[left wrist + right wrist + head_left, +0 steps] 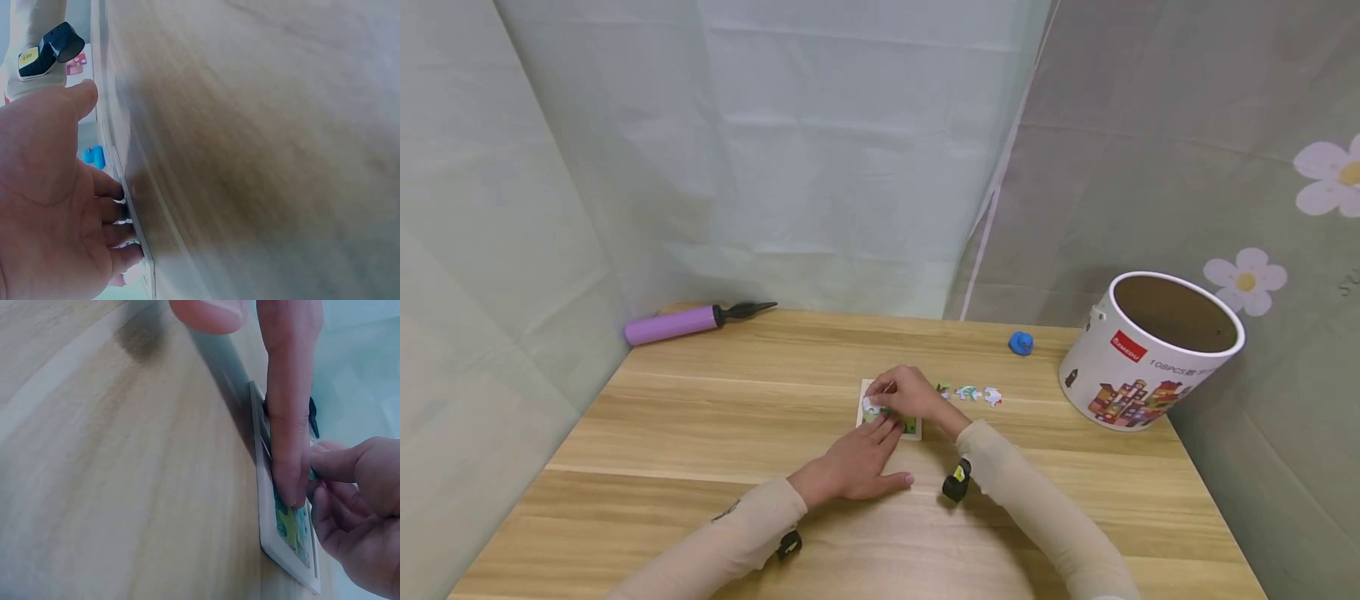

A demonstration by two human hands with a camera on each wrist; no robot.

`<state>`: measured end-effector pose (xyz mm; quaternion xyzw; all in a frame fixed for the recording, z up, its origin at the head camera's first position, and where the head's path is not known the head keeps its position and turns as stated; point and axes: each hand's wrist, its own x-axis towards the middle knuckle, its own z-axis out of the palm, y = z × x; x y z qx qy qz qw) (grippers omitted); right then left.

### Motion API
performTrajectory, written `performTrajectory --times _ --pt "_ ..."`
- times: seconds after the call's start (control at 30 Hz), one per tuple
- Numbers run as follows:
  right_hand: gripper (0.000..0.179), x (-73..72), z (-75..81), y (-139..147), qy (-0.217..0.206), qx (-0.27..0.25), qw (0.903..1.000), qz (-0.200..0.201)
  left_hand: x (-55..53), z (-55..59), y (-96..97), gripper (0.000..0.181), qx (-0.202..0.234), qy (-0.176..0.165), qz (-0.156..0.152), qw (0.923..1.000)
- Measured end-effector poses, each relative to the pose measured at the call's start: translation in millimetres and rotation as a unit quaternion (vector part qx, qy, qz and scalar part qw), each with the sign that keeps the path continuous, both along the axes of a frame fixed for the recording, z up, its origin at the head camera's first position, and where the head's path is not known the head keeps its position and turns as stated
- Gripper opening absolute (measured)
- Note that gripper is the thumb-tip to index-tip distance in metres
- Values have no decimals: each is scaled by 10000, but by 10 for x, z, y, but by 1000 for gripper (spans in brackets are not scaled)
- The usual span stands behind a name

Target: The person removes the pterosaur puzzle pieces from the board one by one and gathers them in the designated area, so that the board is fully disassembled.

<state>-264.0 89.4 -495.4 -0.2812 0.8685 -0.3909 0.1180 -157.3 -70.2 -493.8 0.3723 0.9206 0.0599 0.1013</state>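
A small jigsaw puzzle board [913, 434] with a pale rim lies mid-table, partly covered by both hands. My left hand [859, 463] rests its straight fingers on the board from the near side, thumb held out to the right. In the left wrist view, its fingertips [132, 255] sit at the board's edge. From the far right, my right hand [912, 395] reaches over and pinches a puzzle piece [870, 407] at the board's left part. Only a bit of green shows between thumb and finger in the right wrist view. Green picture pieces [289, 526] fill part of the board.
Several loose puzzle pieces [968, 392] lie in a row right of the board. A blue toy [1021, 342] and a large white printed bucket [1138, 367] stand farther right. A purple hand pump [673, 326] lies at the back left. Curtains hang behind the wooden table [715, 450].
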Motion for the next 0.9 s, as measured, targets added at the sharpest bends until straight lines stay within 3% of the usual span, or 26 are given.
performTrajectory --times 0.23,0.9 --pt "11 -39 17 50 502 -96 9985 -176 -11 -10 1 87 108 99 -43 9999" --pt "11 2 120 611 842 -31 9952 -491 6 -21 0 86 241 -57 107 9996"
